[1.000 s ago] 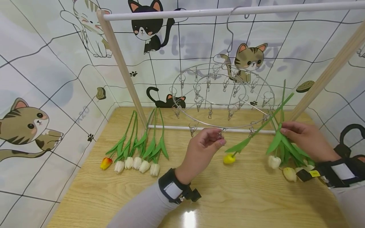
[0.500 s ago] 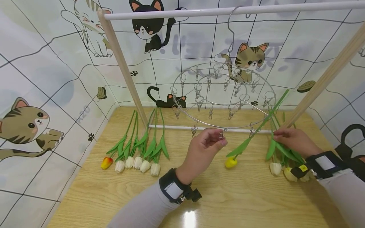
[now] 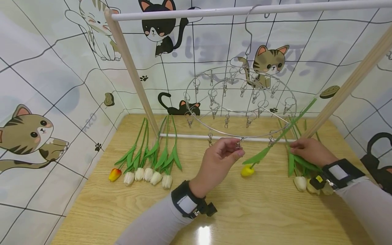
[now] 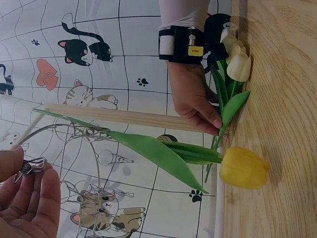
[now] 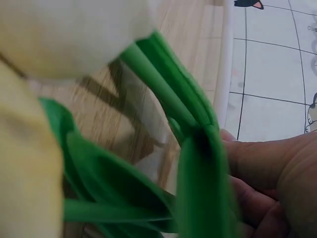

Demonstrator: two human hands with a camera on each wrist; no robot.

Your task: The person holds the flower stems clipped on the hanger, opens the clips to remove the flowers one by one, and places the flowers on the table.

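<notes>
My left hand (image 3: 218, 165) pinches a small wire clip (image 4: 32, 166) hanging from the front of the round metal clip hanger (image 3: 214, 131). To its right, a yellow artificial tulip (image 3: 247, 170) hangs head down from the hanger, its green stem slanting up to the right. At the right of the table my right hand (image 3: 312, 151) pinches the stem of a white tulip (image 3: 300, 183) between thumb and fingers. Cream tulips (image 4: 239, 67) lie beside that one, partly hidden by the hand and wrist strap. Clip details under the left fingers are hard to see.
Several white tulips (image 3: 148, 175) and one red-yellow tulip (image 3: 114, 175) lie on the wooden table (image 3: 239, 217) at left. A rack with wooden posts (image 3: 130, 69) and a white top bar (image 3: 183, 13) holds the hanger. Cat-patterned walls stand behind.
My right hand has moved left and the stems near it have dropped lower, with the white tulip's head nearer the front. The hanging yellow tulip has swayed slightly. My left hand stays at the clip.
</notes>
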